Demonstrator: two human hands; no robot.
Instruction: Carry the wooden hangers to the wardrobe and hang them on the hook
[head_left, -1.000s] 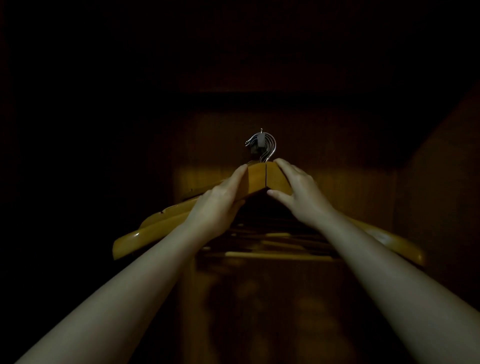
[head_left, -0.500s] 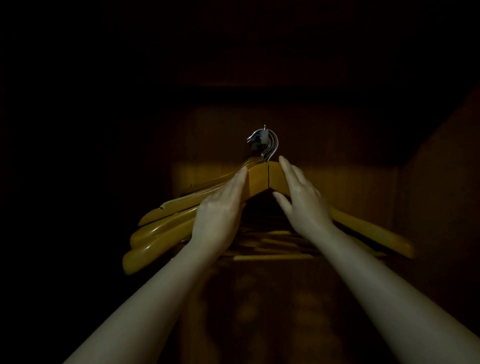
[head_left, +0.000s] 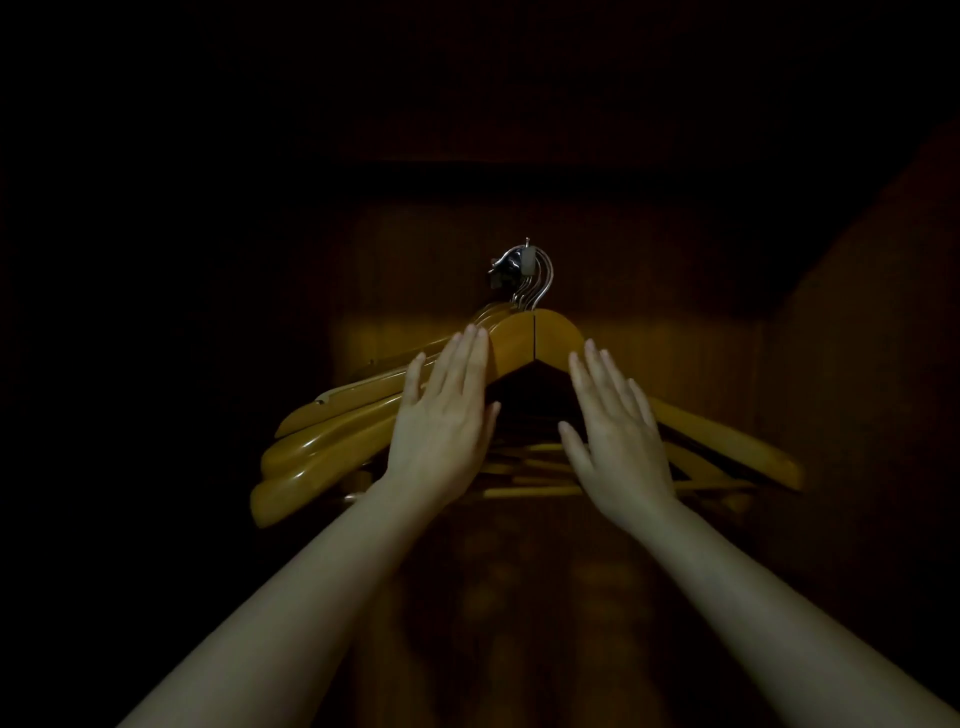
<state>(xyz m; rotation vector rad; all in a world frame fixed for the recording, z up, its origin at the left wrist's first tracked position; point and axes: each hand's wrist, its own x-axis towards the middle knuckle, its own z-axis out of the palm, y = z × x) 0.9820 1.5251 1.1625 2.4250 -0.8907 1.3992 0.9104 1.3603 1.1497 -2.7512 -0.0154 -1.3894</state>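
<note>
Several yellow-brown wooden hangers (head_left: 535, 335) hang in a bunch inside the dark wardrobe. Their metal hook tops are looped over a small metal hook (head_left: 511, 267) on the back wall. The left ends fan out at the lower left, the right ends at the lower right. My left hand (head_left: 441, 415) is flat in front of the left arms of the hangers, fingers straight, holding nothing. My right hand (head_left: 615, 423) is flat too, fingers spread in front of the right arms. Whether the fingertips touch the wood I cannot tell.
The wardrobe's wooden back wall (head_left: 675, 353) is dimly lit behind the hangers. A side wall (head_left: 872, 364) rises on the right. A dark shelf edge or top panel runs across above the hook. The left side is in deep shadow.
Both hands have let go of the front hanger's top and drawn back towards me with fingers straightened. The hangers now hang on the hook with their left ends fanned lower.
</note>
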